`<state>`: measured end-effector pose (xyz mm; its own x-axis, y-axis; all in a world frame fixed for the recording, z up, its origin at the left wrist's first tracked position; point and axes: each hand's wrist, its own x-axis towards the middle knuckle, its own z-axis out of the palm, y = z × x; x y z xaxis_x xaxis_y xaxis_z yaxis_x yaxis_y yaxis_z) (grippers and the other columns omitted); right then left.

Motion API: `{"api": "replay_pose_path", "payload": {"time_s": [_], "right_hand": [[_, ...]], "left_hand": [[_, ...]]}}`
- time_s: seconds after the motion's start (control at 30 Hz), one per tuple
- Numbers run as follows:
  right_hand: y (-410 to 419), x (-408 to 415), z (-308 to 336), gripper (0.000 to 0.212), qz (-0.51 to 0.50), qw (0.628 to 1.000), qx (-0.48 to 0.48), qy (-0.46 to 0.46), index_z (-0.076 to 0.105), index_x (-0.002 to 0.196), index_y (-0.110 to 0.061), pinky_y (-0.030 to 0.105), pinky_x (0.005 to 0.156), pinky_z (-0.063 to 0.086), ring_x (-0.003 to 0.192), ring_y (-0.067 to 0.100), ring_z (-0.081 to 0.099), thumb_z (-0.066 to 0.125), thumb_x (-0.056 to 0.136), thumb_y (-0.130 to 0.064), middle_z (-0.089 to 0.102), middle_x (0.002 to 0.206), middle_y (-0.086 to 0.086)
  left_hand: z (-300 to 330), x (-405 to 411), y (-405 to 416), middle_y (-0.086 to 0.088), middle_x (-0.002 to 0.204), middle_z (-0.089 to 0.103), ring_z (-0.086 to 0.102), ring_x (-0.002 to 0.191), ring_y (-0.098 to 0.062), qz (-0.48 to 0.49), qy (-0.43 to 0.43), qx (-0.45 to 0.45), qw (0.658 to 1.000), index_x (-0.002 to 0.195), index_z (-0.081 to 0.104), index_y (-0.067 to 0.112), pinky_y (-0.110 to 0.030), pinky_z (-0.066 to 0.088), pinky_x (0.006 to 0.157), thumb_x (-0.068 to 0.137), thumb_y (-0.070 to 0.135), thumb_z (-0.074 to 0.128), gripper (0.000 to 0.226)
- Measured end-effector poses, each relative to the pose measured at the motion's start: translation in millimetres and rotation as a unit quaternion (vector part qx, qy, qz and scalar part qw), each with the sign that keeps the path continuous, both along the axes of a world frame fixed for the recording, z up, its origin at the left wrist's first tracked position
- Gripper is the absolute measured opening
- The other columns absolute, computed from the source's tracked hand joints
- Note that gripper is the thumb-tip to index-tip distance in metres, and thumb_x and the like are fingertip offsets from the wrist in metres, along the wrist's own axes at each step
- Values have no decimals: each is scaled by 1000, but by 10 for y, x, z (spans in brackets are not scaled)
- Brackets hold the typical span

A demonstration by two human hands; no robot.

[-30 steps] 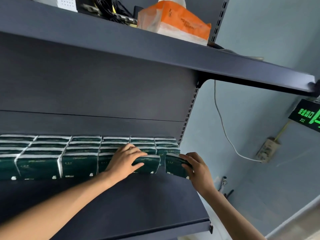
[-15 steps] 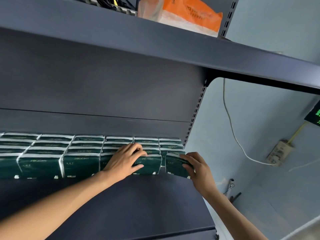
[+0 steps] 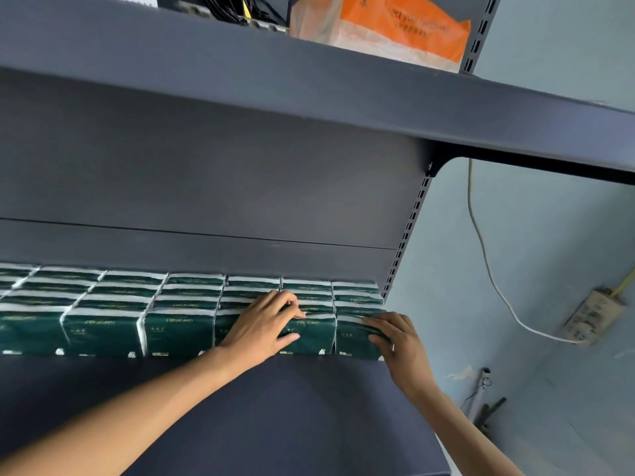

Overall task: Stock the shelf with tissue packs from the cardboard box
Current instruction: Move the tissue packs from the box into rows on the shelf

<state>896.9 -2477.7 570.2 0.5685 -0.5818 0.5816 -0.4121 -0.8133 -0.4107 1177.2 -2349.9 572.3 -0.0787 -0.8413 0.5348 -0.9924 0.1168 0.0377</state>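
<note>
Dark green tissue packs (image 3: 103,331) with white edges stand in several rows at the back of the dark grey shelf (image 3: 292,413). My left hand (image 3: 264,324) lies over the front pack second from the right (image 3: 316,333), fingers curled over its top edge and thumb on its face. My right hand (image 3: 395,341) holds the rightmost front pack (image 3: 352,336) at its right side, and that pack stands in line with the front row. The cardboard box is out of view.
An upper shelf (image 3: 309,87) overhangs close above and carries an orange-and-white bag (image 3: 388,32) and black cables (image 3: 233,8). A slotted upright (image 3: 409,228) ends the shelf on the right. Beyond it, a white cable (image 3: 494,280) and a socket (image 3: 594,314) hang on the blue wall.
The rightmost front pack, earlier angled out from the row, now sits flush with its neighbours. My right hand has pushed in with it; my left hand has stayed on its pack.
</note>
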Motion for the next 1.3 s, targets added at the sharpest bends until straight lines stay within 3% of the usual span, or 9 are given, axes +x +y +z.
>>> {"api": "replay_pose_path", "payload": {"time_s": [0.17, 0.3, 0.5, 0.83, 0.97, 1.07, 1.17, 1.3], "right_hand": [[-44, -12, -80, 50, -39, 998, -43, 26, 68, 122, -29, 27, 96, 44, 119, 19, 46, 78, 80, -3, 51, 130, -9], [-53, -19, -159, 60, -29, 998, -26, 39, 62, 129, -27, 28, 102, 44, 136, 16, 41, 79, 78, -1, 42, 148, -8], [-68, 103, -276, 52, -16, 1000, -6, 10, 61, 132, -22, 38, 114, 36, 147, 17, 29, 71, 86, 0, 43, 149, -4], [-89, 114, -254, 54, -19, 998, -27, 52, 55, 132, -23, 34, 113, 36, 146, 18, 29, 73, 85, -4, 44, 146, -5], [-87, 66, -208, 57, -11, 998, -18, 51, 56, 132, -25, 34, 112, 37, 145, 14, 29, 76, 82, -5, 45, 146, -8], [-48, 78, -74, 51, -28, 998, -42, 48, 59, 130, -23, 35, 111, 38, 144, 18, 34, 78, 83, -19, 49, 144, -8], [69, 210, 159, 44, -10, 999, -36, 25, 61, 128, -22, 28, 107, 40, 134, 13, 44, 75, 87, -28, 54, 136, -12], [303, 504, 428, 45, 47, 999, 16, 13, 55, 134, -28, 6, 96, 36, 120, -2, 49, 70, 91, -31, 50, 134, -22]], "left_hand": [[2, -34, 6, 9, 119, 47, 52, 107, -8, 13, 2, 5, 1000, 114, 60, 29, -26, 49, 94, 82, 48, 73, 39], [4, -47, 9, 10, 119, 47, 50, 107, -8, 19, 8, 9, 1000, 114, 59, 30, -26, 47, 95, 84, 49, 70, 37], [10, -103, -20, 14, 119, 46, 50, 106, -9, 37, 41, 26, 998, 114, 56, 31, -26, 48, 94, 82, 46, 72, 39], [56, -111, 20, 15, 120, 45, 48, 109, -5, 40, 43, 43, 997, 115, 54, 33, -24, 47, 95, 85, 46, 70, 37], [135, -121, 73, 21, 126, 45, 46, 117, -2, 20, 101, 65, 993, 123, 55, 34, -23, 43, 100, 88, 44, 68, 39], [226, -66, 162, 24, 132, 44, 42, 123, 4, -8, 135, 75, 988, 130, 53, 35, -16, 34, 106, 90, 47, 66, 44], [306, 57, 293, 24, 135, 44, 38, 128, 5, -14, 117, 60, 991, 131, 53, 36, -16, 29, 109, 90, 49, 65, 44], [376, 243, 541, 20, 138, 42, 38, 131, 0, 13, 75, 43, 996, 134, 50, 38, -21, 25, 113, 89, 53, 62, 49]]}}
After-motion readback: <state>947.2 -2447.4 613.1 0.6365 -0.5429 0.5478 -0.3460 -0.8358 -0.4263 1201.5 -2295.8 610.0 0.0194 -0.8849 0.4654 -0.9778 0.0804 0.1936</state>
